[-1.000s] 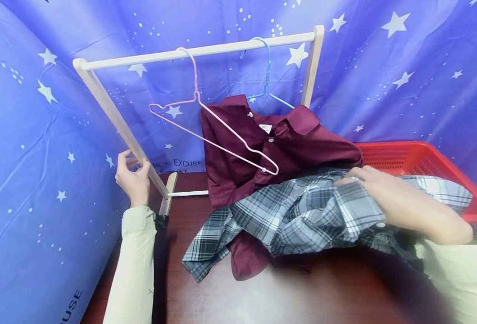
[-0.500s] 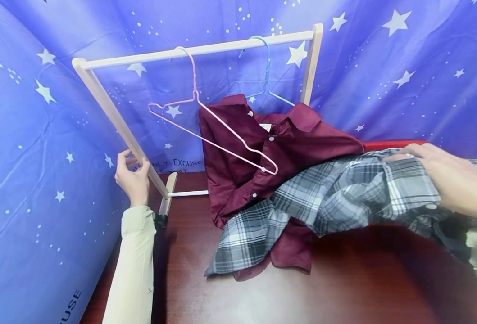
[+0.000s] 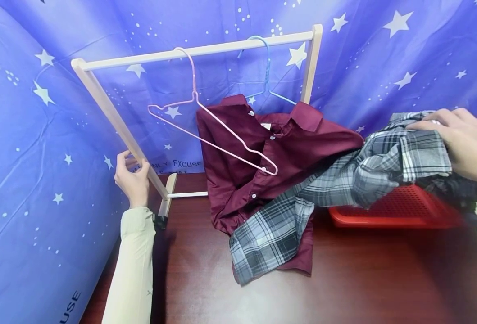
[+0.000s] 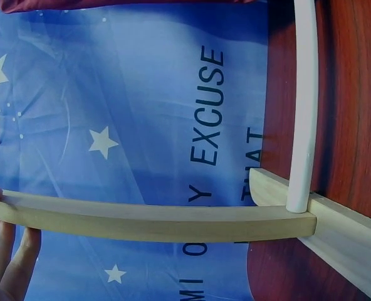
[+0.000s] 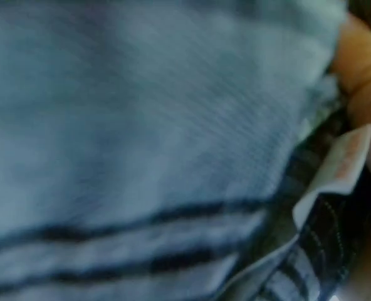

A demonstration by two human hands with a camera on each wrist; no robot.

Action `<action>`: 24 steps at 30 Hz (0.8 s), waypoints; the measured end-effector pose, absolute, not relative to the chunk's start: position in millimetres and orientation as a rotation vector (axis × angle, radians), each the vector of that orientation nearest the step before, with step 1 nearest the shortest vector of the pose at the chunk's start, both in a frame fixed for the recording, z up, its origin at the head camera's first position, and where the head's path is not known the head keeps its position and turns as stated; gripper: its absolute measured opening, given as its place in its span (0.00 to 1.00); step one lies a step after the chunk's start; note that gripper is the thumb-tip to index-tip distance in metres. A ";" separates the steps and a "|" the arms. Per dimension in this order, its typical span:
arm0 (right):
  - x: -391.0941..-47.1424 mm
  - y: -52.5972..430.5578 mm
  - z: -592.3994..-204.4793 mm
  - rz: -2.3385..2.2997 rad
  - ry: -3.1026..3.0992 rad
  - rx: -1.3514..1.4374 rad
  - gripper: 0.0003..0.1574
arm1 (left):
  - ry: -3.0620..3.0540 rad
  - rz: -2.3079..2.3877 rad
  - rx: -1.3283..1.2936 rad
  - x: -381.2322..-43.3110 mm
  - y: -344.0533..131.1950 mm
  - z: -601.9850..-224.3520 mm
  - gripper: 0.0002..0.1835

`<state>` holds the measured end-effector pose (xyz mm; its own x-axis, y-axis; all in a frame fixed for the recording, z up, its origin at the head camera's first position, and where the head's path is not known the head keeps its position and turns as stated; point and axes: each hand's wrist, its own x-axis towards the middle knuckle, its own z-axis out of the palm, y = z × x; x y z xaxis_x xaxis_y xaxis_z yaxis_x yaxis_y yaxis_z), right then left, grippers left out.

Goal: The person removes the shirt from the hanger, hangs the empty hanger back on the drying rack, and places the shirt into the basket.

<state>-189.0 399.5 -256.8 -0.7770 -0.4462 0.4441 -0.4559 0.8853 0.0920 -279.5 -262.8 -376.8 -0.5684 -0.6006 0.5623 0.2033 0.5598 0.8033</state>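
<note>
Plaid shirt (image 3: 343,185) has shifted up and right, gripped by the right hand (image 3: 467,137); the left hand (image 3: 134,182) pinches the rack (image 3: 102,101).

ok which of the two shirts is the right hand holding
The grey plaid shirt: the right hand grips it, whereas the solid maroon shirt, partly behind the pink wire hanger, is in neither hand.

Two shirts (image 3: 368,175), two hangers (image 3: 194,84), one rack (image 3: 218,48)
</note>
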 end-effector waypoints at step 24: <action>-241.7 406.2 -338.1 -0.016 -2.743 0.752 0.49 | -1.899 -1.060 0.339 -280.5 -261.0 -378.5 0.18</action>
